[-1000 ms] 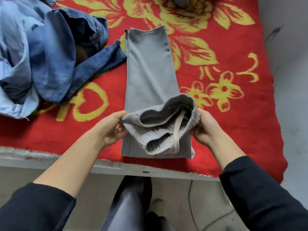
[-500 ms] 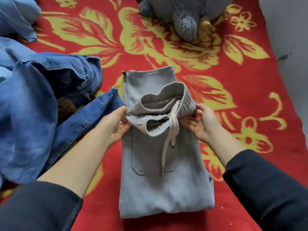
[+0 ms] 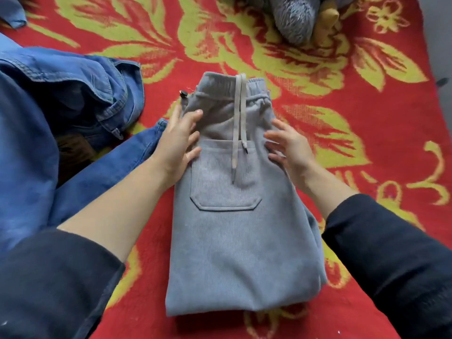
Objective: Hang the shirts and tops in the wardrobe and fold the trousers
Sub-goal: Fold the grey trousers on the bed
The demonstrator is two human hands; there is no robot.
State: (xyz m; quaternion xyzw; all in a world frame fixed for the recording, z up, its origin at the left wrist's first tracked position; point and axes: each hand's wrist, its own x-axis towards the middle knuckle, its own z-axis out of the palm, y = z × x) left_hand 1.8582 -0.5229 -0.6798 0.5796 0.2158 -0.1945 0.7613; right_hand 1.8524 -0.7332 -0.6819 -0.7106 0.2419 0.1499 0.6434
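Observation:
Grey sweatpants (image 3: pixel 234 245) lie folded in half on the red and yellow floral blanket (image 3: pixel 367 148), waistband at the far end, back pocket facing up, pale drawstring trailing down the middle. My left hand (image 3: pixel 179 145) rests flat with straight fingers on the left edge of the fold, just below the waistband. My right hand (image 3: pixel 288 145) has spread fingers at the right edge, touching or just above the cloth. A heap of blue denim clothes (image 3: pixel 61 113) lies to the left, one jeans leg reaching beside my left wrist.
A grey plush toy (image 3: pixel 296 18) with a yellow part lies at the far end of the blanket. A grey wall (image 3: pixel 440 45) runs along the right side. Red blanket shows to the right of the sweatpants.
Both hands carried the waistband end forward over the trouser legs, laid it down flat and let go. The fingers are now straight on the folded cloth. The view moved closer.

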